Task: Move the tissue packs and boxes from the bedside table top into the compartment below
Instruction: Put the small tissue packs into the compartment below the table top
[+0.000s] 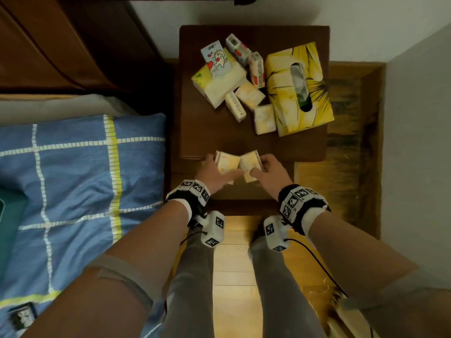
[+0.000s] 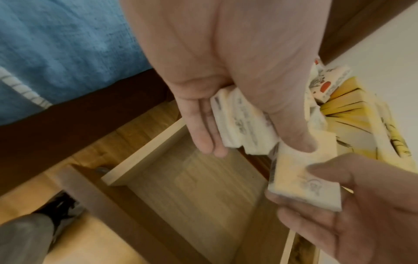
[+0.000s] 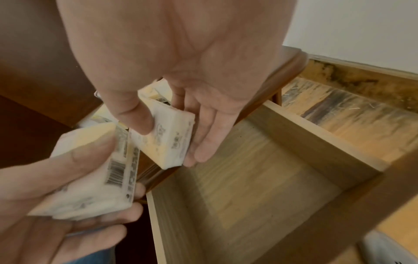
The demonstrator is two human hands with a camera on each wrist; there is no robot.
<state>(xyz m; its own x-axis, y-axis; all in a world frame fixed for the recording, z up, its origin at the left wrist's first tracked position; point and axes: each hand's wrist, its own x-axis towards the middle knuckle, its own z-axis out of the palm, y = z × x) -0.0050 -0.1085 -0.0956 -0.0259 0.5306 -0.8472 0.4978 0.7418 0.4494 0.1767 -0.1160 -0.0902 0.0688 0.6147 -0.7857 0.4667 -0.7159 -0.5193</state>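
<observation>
Both hands hover over the open, empty drawer just below the front edge of the bedside table top. My left hand grips a small pale-yellow tissue pack, thumb on one face and fingers on the other. My right hand grips a second small pack right beside it. In the right wrist view that pack sits above the drawer's wall. On the table top lie a yellow tissue box, a large soft pack and several small packs.
A bed with a blue checked cover runs along the left, close to the table. A white wall stands to the right. My legs stand on the wooden floor in front of the drawer.
</observation>
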